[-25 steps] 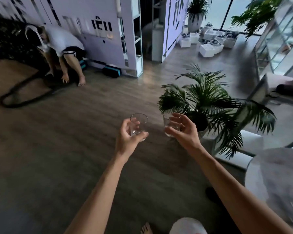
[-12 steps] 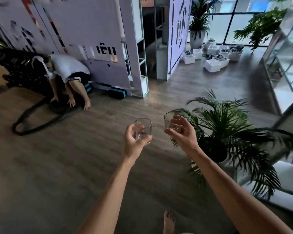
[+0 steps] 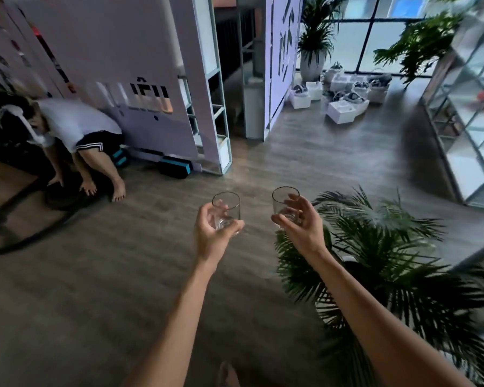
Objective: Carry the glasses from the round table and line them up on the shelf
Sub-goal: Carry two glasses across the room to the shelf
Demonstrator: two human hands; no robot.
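Floorboards (image 3: pixel 123 275) are lying bare ahead, while a potted palm (image 3: pixel 375 261) is crowding the right side under the right forearm and a crouching person (image 3: pixel 76 129) is bending low by the white partition (image 3: pixel 118 65) at the left. A clear glass (image 3: pixel 226 212) is being gripped by the curled fingers of the left hand (image 3: pixel 211 236), and a second glass (image 3: pixel 286 206) is being gripped likewise by the right hand (image 3: pixel 302 227). Both glasses are being held upright, empty, apart, above the floor.
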